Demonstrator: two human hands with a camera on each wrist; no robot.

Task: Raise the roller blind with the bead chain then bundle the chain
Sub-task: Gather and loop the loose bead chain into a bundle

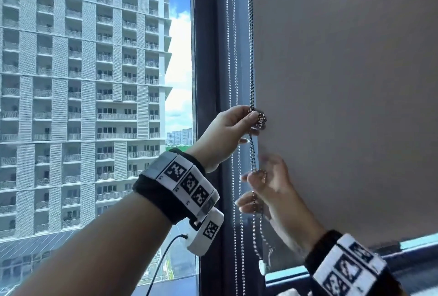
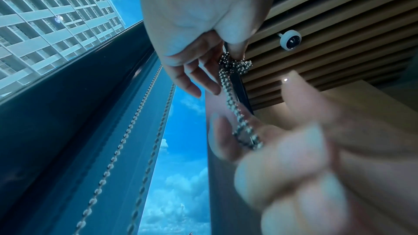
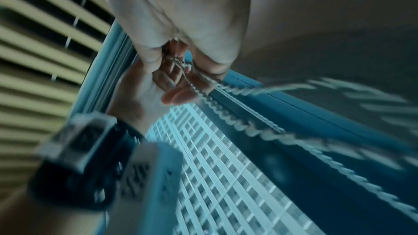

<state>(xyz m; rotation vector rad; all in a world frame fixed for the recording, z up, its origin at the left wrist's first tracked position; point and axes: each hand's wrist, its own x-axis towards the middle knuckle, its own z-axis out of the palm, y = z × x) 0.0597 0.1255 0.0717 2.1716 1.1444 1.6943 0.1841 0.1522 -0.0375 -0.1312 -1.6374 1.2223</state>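
Note:
A grey-beige roller blind [image 1: 343,82] covers the right pane, its bottom edge low by the sill. The metal bead chain [image 1: 251,59] hangs along the blind's left edge. My left hand [image 1: 252,115] pinches a small knotted clump of chain [image 1: 260,119] at mid height; the left wrist view shows this clump [image 2: 235,65] under the left hand's thumb [image 2: 235,49]. Just below, my right hand [image 1: 254,177] holds the doubled chain in curled fingers. The rest dangles to a white connector [image 1: 262,267]. The right wrist view is blurred, with chain [image 3: 181,67] across the right hand's fingers [image 3: 181,96].
A second pair of bead chains [image 1: 233,59] hangs against the dark window post [image 1: 208,59], just left of my hands. Beyond the glass stands a high-rise block [image 1: 83,82]. Overhead is a slatted ceiling [image 2: 339,24] with a small white camera [image 2: 290,39].

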